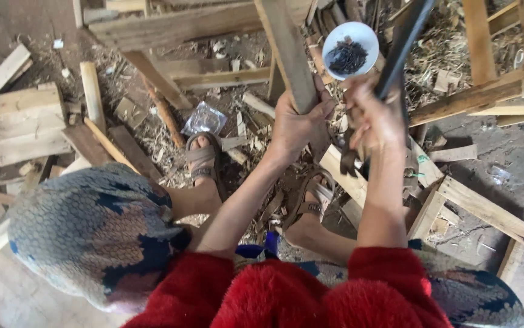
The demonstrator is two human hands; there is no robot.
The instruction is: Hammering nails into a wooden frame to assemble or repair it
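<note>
My left hand (pixel 295 121) grips a long wooden plank (pixel 286 48) that stands tilted up from the ground between my feet. My right hand (pixel 374 115) is closed around the dark metal shaft of a crowbar (pixel 405 36), whose clawed end (pixel 350 161) hangs down next to the plank's lower part. Both arms reach out from red fuzzy sleeves. My sandalled feet (pixel 204 161) rest on wood chips below.
A white bowl of dark nails (pixel 350 51) sits just beyond my hands. Pallet frames (pixel 487 91) lie at right and top, loose boards (pixel 28 121) at left, a crumpled plastic bag (pixel 204 118) near my left foot. Scraps and chips litter the ground.
</note>
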